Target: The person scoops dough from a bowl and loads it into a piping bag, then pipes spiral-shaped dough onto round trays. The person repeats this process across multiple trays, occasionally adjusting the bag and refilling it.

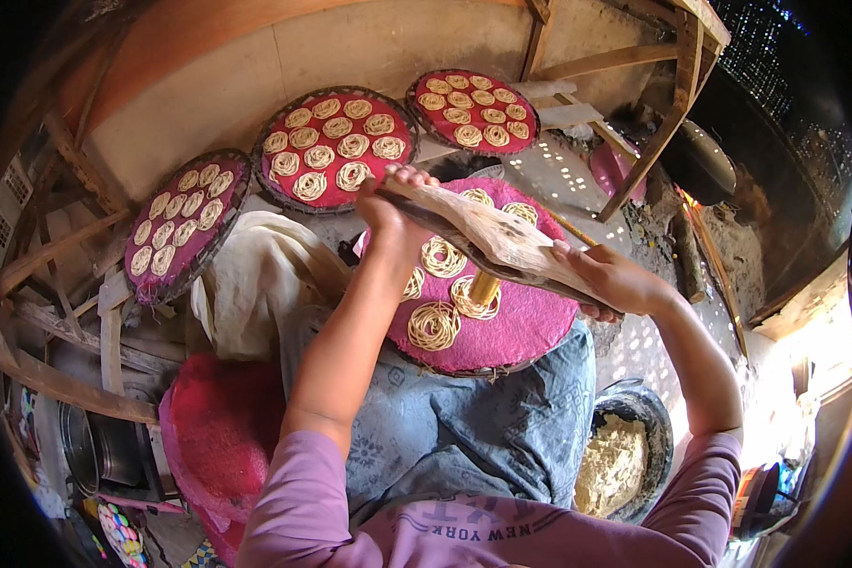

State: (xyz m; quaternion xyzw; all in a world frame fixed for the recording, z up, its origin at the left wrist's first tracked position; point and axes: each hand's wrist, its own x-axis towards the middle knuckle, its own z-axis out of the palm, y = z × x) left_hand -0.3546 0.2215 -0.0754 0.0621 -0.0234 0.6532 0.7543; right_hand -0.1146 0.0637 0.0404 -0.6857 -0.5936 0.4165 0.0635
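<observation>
Both hands grip a long wooden press (488, 241) held slantwise over a round tray (530, 327) covered in pink cloth that rests on the person's lap. The left hand (393, 199) wraps around the upper end of the press, fingers curled tight over the wood, and the right hand (611, 279) clasps the lower end, fingers folded under it and thumb along the top. A brass tube (484, 287) hangs down from the middle of the press, just above the tray. Coils of pale noodle (434, 325) lie on the pink cloth beneath it, some partly hidden by the press and the left forearm. Three more round trays (336, 147) full of similar coils lean side by side against the wall beyond. A dark bowl of pale dough (615, 464) sits low on the person's right, near the right elbow. A pile of pink cloth (218, 435) lies on the left, with a cream cloth (256, 279) above it.
</observation>
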